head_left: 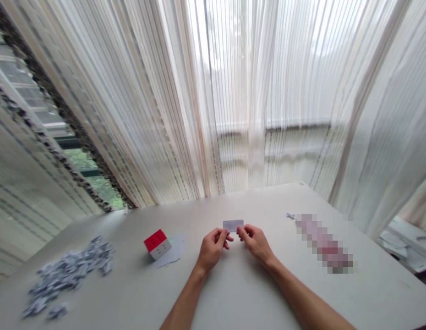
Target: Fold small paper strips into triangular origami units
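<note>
Both of my hands rest near the middle of a pale table (233,293) and pinch a small white slip of paper (232,225) by its near edge. My left hand (213,247) grips the slip's left corner with thumb and fingers closed. My right hand (254,241) grips its right corner the same way. The slip stands slightly raised above the tabletop, its long side lying across my view.
A red and white cube (157,243) sits on a few white sheets (173,252) left of my hands. A heap of small folded paper pieces (68,272) lies at the far left. A blurred pink patch (323,243) lies right. Sheer curtains (233,101) hang behind.
</note>
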Tool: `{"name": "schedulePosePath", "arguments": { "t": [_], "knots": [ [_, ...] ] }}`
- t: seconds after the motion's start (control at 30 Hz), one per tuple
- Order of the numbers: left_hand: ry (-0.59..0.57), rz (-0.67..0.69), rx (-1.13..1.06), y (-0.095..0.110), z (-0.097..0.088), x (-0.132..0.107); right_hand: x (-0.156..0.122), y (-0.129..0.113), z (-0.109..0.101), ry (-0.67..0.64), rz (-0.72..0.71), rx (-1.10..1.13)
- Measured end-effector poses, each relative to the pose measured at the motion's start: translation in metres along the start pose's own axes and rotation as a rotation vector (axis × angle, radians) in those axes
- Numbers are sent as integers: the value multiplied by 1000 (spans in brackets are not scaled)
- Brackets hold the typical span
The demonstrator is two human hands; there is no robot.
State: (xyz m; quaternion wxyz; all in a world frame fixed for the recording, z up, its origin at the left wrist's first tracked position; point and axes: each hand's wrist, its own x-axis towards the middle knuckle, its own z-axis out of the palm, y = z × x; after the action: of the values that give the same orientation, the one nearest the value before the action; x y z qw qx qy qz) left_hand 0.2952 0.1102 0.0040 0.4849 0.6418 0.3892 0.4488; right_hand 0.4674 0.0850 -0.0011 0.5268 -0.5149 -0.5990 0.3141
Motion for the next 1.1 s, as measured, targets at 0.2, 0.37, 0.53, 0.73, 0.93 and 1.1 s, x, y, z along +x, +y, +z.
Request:
{"name": "schedulePosePath", "arguments": {
  "t": [0.2,0.37,0.53,0.73,0.93,1.1],
  "knots": [
    [29,18,-6,2,1,1,0,1,-2,32,-20,-3],
    [59,12,-37,2,0,2,1,0,-1,-13,-24,42],
    [27,4,-35,1,0,2,3,-3,-2,10,-3,115],
    [197,-3,-51,0,-1,5,-6,-8,-1,-200,-32,-30],
    [108,5,-40,-1,-1,3,-2,-4,1,-88,-18,75],
    [7,8,-12,2,2,1,1,2,0,3,3,113]
  ]
}}
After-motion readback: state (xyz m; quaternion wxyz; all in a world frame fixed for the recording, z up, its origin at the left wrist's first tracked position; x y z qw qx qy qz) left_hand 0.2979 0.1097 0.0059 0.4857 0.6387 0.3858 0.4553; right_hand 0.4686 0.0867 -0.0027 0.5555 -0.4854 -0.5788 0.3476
